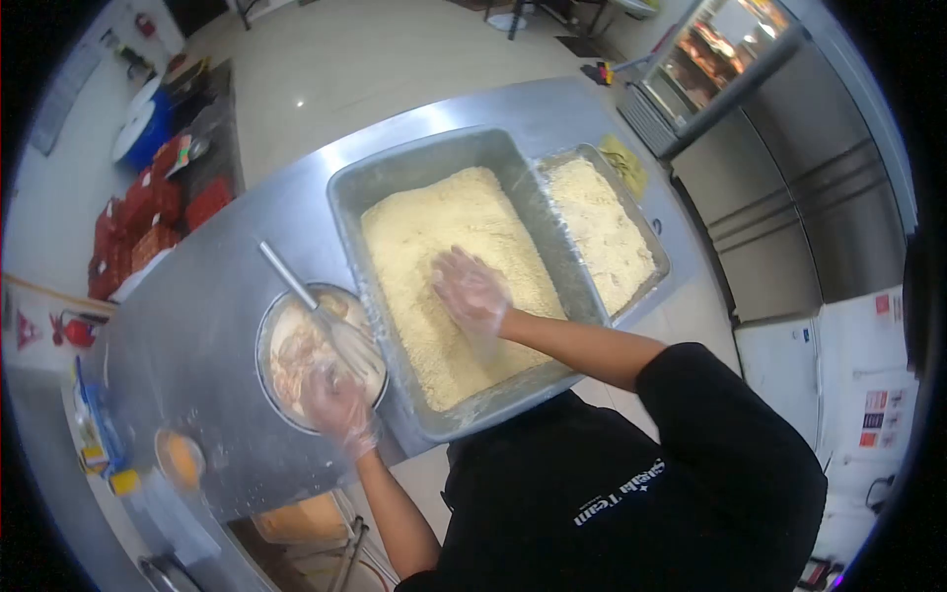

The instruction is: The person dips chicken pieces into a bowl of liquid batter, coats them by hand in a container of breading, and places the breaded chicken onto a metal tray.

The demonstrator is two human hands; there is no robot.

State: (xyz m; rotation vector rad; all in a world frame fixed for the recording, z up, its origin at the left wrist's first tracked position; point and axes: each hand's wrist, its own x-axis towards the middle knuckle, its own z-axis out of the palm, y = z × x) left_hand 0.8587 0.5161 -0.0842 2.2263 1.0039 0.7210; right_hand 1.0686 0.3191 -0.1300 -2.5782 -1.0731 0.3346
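My left hand, in a clear plastic glove, is over the near edge of a round metal bowl, its fingers reaching in. The bowl holds a creamy batter with pinkish pieces that look like raw meat. A metal whisk leans in it, handle out over the far left rim. My right hand, also gloved, lies with fingers stretched out on pale yellow flour in a large grey tub. The flour partly covers my right palm's underside.
A smaller metal tray of lumpy flour stands right of the tub, a yellow-green cloth behind it. A small bowl with orange contents sits at the steel table's left. Red bags and a steel fridge stand beyond.
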